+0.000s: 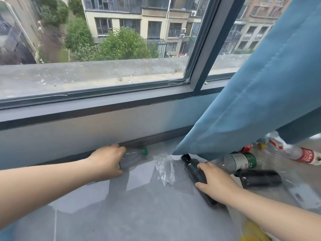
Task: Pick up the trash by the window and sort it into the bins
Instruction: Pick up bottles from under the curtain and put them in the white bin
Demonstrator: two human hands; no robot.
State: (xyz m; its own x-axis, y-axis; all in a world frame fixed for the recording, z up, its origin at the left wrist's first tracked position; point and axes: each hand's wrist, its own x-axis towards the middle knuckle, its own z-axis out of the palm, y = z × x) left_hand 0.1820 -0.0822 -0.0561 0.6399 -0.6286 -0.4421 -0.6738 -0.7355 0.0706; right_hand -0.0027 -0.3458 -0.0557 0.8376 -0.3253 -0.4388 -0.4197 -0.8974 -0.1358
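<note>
A clear plastic bottle with a green cap (134, 156) lies on the grey floor against the wall under the window. My left hand (108, 162) grips its base end. A dark bottle with a black cap (193, 168) lies to the right, and my right hand (216, 181) is curled over its middle. Between the two bottles lies a crumpled clear plastic wrapper (165, 168).
A blue curtain (251, 105) hangs down at the right over more trash: a second dark bottle (259, 177), a clear bottle with a green label (241, 160), a red-labelled bottle (303, 155) and several crushed clear bottles. Something yellow (251, 232) shows at the bottom right.
</note>
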